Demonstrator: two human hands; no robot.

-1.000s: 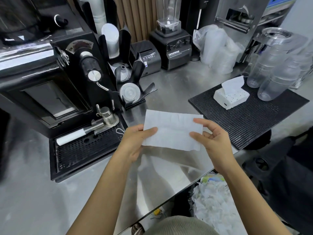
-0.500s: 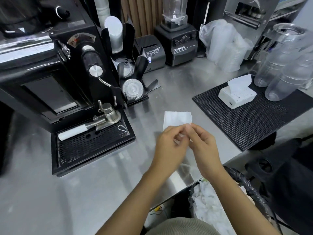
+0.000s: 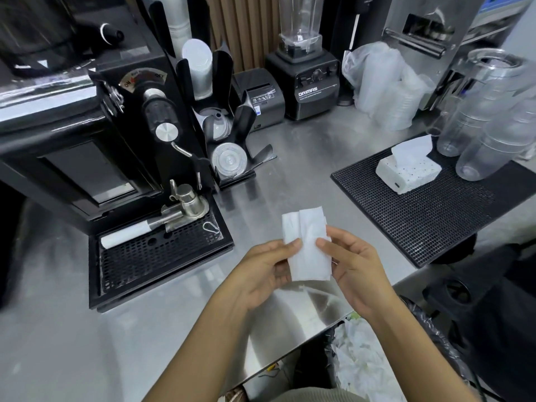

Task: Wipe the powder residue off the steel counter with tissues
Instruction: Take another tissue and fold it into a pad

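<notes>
Both hands have a folded tissue (image 3: pixel 307 245) above the steel counter (image 3: pixel 304 158): left hand (image 3: pixel 261 274) pinches its left edge, right hand (image 3: pixel 352 266) pinches its right, fingers loosely curled.

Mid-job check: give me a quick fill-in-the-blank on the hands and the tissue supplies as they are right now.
1. The folded tissue is held by ____ hands: left hand and right hand.
2. The tissue box on the black mat lies on the person's ____ side.
3. The brand printed on the blender reads ____.

Missing words: both; right; ORIMAS.
</notes>
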